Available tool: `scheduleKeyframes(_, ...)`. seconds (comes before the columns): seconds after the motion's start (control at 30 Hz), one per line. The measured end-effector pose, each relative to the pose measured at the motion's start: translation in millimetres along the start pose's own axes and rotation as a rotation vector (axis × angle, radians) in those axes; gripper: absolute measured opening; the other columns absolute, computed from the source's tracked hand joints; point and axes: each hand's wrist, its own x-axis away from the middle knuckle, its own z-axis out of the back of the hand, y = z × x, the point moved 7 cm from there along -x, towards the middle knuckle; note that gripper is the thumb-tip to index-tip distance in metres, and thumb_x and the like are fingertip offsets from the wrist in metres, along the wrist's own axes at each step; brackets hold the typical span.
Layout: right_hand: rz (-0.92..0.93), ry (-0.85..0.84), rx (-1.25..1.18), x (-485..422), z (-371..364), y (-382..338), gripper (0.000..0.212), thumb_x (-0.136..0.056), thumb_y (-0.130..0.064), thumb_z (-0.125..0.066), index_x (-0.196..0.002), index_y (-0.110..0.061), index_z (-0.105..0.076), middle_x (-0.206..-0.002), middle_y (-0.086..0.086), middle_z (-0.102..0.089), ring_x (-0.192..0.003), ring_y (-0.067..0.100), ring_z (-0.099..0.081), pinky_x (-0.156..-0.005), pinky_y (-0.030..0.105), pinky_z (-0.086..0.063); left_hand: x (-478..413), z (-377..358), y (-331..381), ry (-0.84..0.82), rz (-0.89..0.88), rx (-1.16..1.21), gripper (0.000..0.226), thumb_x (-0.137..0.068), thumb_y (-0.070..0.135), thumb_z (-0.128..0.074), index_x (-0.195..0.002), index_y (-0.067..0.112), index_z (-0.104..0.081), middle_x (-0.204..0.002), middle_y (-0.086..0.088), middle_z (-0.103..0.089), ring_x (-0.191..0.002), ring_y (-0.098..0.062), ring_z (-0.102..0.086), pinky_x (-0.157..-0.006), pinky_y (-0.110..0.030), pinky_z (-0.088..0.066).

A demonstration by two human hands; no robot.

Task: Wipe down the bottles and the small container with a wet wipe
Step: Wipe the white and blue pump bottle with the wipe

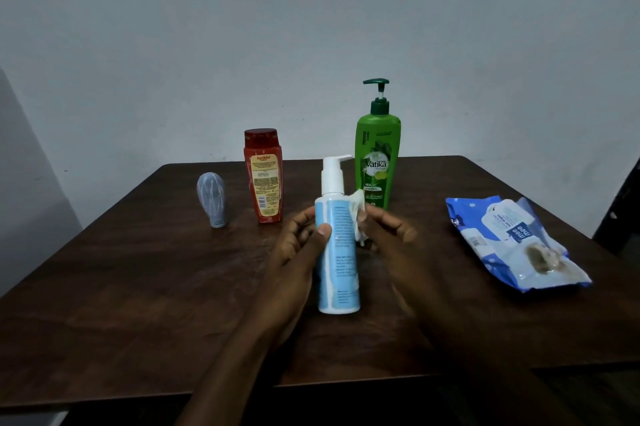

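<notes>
Head view, frame centre: the white-and-blue pump bottle point(337, 245) is gripped upright by the left hand point(298, 252), thumb across its label. The right hand point(388, 235) pinches the wet wipe point(359, 214) against its right side. Hard rubbing against so light a grip could twist the bottle loose onto the table point(138, 287).

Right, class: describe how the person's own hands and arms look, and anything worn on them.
The left hand and the right hand are both bare: no gloves, rings, watch or bracelet show. The left forearm and right forearm are bare too, with no sleeve in view. The left thumbnail is short. The right hand is blurred, so finer marks cannot be told.
</notes>
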Motion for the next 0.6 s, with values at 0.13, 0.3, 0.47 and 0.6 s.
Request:
scheduleKeyframes(0.13,0.550,0.077,0.546,37.5,-1.2,-35.4,0.021,-0.092,-0.021,-0.069,-0.112,-0.021,-0.074,-0.115,-0.009,-0.073,-0.107,0.000,-0.066,-0.094,0.024,-0.053,-3.4,0.1,-3.6,0.028,0.075,0.157,0.025,-0.099,0.017,-0.052,-0.123,0.021,-0.060,-0.101,0.001,-0.078,-0.088,-0.014,-0.075,-0.069,-0.026,-0.060)
scheduleKeyframes(0.3,0.839,-0.076,0.726,83.5,-5.7,-34.3,0.027,-0.082,0.000,-0.067,-0.103,-0.013,-0.077,-0.118,0.001,-0.070,-0.115,-0.005,-0.060,-0.101,0.011,-0.042,-2.3,8.8,-5.8,0.110,0.112,0.225,0.030,-0.099,0.014,-0.052,-0.127,0.013,-0.060,-0.110,-0.008,-0.075,-0.092,-0.015,-0.074,-0.077,-0.031,-0.061)
scheduleKeyframes(0.47,0.418,-0.010,0.431,55.3,10.2,-27.9,0.031,-0.078,0.010,-0.072,-0.086,-0.020,-0.078,-0.093,-0.014,-0.077,-0.092,0.000,-0.071,-0.081,0.014,-0.054,2.6,3.4,-3.9,0.075,0.151,0.367,0.050,-0.087,0.021,-0.058,-0.134,0.006,-0.056,-0.124,-0.022,-0.068,-0.117,-0.036,-0.064,-0.103,-0.053,-0.048)
scheduleKeyframes(0.6,0.203,-0.048,0.143,16.9,-2.8,-38.8,0.026,-0.085,0.008,-0.067,-0.091,-0.016,-0.076,-0.090,-0.006,-0.078,-0.086,0.007,-0.073,-0.071,0.019,-0.057,2.7,-5.6,7.1,-0.017,0.130,0.407,0.043,-0.086,0.019,-0.055,-0.127,0.004,-0.061,-0.111,-0.014,-0.073,-0.101,-0.024,-0.068,-0.100,-0.048,-0.051)
